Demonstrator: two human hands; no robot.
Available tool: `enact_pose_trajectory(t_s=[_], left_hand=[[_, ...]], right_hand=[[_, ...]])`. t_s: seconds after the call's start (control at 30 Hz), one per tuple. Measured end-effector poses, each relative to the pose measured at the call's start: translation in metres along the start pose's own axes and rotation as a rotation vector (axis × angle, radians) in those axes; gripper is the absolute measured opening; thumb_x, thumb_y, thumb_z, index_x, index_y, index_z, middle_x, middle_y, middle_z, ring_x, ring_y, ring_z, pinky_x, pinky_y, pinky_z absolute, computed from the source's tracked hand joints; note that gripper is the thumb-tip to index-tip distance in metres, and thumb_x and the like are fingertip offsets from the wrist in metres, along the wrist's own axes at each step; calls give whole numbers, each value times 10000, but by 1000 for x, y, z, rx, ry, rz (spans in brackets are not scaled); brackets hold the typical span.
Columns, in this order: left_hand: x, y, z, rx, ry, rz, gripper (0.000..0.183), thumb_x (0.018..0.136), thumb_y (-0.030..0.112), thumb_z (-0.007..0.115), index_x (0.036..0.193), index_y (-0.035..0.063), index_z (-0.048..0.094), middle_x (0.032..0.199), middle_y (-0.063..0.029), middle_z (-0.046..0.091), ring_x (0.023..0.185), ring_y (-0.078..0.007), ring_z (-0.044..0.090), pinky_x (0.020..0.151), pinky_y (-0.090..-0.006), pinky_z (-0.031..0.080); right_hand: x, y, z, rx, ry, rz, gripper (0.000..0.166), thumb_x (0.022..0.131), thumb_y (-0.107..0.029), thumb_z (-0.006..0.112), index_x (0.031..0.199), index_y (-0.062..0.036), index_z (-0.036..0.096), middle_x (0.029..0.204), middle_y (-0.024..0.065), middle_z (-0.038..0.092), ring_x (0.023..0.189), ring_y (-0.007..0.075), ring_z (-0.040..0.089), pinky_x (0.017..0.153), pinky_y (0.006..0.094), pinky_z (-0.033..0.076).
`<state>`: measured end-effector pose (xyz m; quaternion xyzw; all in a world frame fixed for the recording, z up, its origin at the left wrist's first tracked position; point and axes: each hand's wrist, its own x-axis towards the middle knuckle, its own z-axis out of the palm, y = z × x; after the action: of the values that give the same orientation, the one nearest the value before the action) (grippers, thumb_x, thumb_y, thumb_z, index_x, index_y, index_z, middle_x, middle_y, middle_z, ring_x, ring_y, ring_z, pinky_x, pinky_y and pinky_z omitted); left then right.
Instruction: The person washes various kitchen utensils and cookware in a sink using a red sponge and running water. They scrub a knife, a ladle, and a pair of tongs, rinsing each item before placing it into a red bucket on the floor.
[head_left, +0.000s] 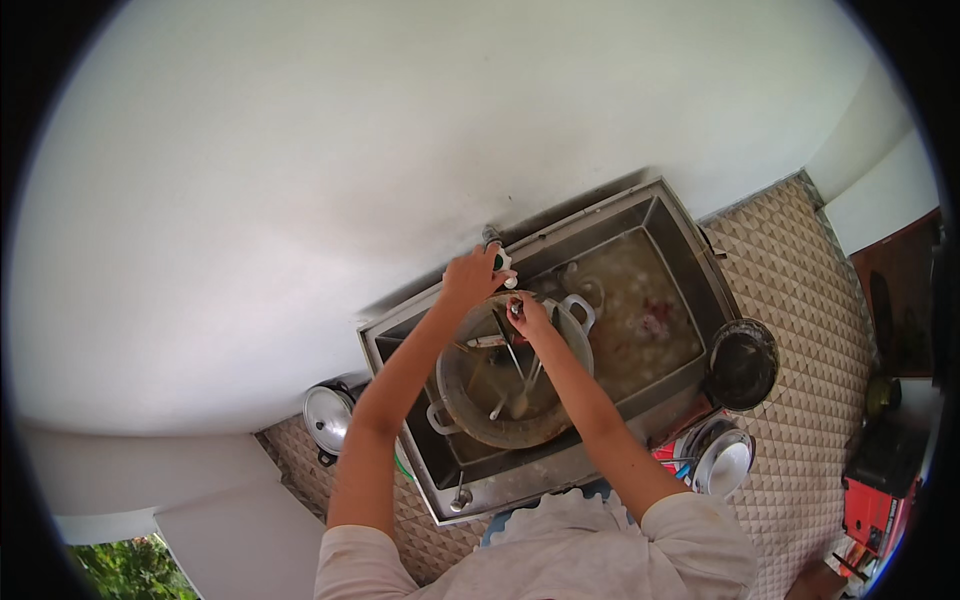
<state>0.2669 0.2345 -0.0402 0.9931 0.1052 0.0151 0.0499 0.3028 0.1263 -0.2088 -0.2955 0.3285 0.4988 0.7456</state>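
Note:
My left hand (471, 279) rests on the white and green handle of a tap (501, 261) on the wall. Just below it, my right hand (528, 315) is closed around a small, dark, shiny item that I cannot make out, over the rim of a large metal pot (510, 439). Murky water and several utensils are in the pot, among them a spoon (519, 405). The pot stands at the left of a stainless steel sink (649, 409), whose right part holds cloudy water.
A dark pan (742, 364) lies beside the sink's right edge. Stacked pots with a metal lid (724, 463) stand near the lower right. A lidded pot (328, 416) is at the left. A long-stemmed metal piece (460, 499) sits on the near left corner of the sink.

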Motion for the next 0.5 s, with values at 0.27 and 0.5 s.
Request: enact_pose_trajectory(t_s=[0.27, 0.5], left_hand=[[14, -8, 0, 108, -224, 105, 555, 830, 523, 464, 1008, -2, 436, 752, -148, 590, 666, -309, 621, 554, -404, 503], [10, 20, 24, -123, -53, -289, 607, 840, 515, 461, 986, -72, 417, 680, -193, 598, 647, -350, 617, 527, -400, 504]], right_hand=[[3, -2, 5, 19, 7, -7, 143, 883, -149, 511, 865, -9, 491, 763, 99, 555, 662, 189, 550, 589, 311, 478], [14, 2, 11, 96, 3, -48, 185, 872, -129, 516, 870, 55, 500, 762, 137, 536, 665, 212, 543, 540, 282, 507]])
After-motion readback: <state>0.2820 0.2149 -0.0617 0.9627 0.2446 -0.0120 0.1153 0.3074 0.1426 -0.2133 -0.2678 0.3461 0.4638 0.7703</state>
